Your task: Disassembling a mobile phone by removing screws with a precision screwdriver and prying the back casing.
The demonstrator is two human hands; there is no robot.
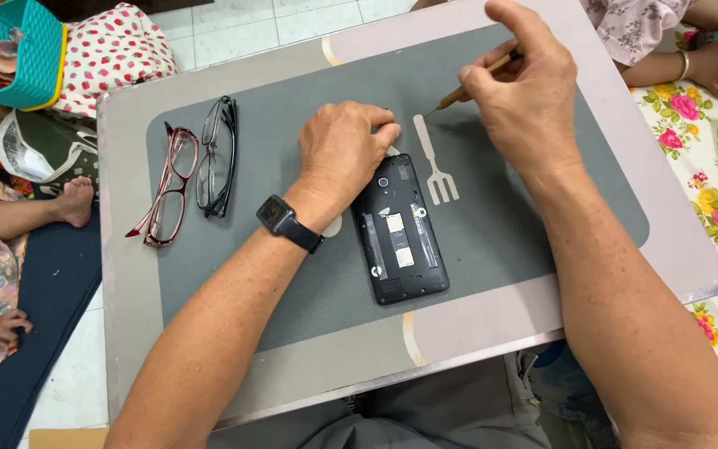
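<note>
The right hand's (529, 96) fingers are pinched together around a thin wooden stick (474, 82), whose tip points down and toward the left, touching the tray (126, 249) just above the printed fork shape (435, 162). The stick's long axis runs diagonally, from the tip up to the fingers at the far edge. The left hand (344, 150) lies knuckles up, fingers curled together, pressing the far end of a black phone (399, 229) with its back cover off. The phone lies flat near the tray's middle, its long axis running from far edge to near edge. A black wristwatch (288, 223) sits on the left wrist. Both forearms reach in from the near edge. Two pairs of glasses, red (168, 187) and black (218, 156), lie toward the left edge.
</note>
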